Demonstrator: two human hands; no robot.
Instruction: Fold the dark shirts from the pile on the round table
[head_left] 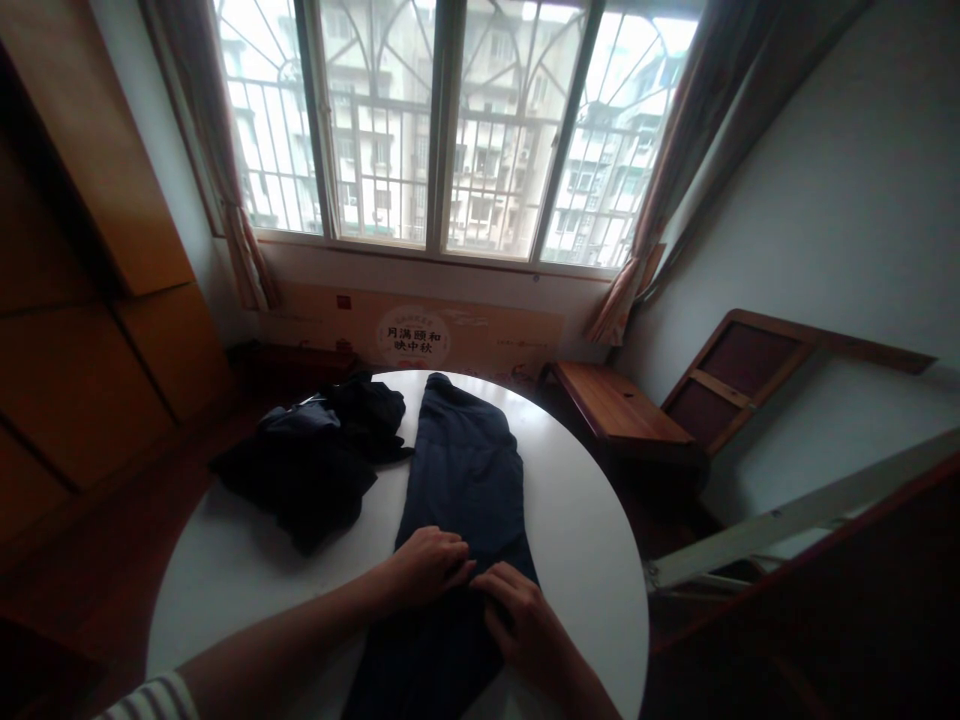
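A dark navy garment that looks like a pair of trousers [469, 470] lies lengthwise on a round white table [585, 520], running from the far rim down to the near side. My left hand [431, 562] rests on its middle with the fingers curled and pinching the cloth. Close beside it, my right hand [514, 608] has its fingers bent onto the same cloth, thumb and fingertips drawn together. The two hands almost meet. Left of the trousers sits a crumpled pile of black and dark clothes [315, 470].
A wooden bench [619, 400] stands beyond the table at the right, near a leaning wooden frame [739, 380]. A pale metal bar [795, 510] slants at the right. Wooden cabinets [90, 370] line the left, and a barred window [442, 130] is ahead.
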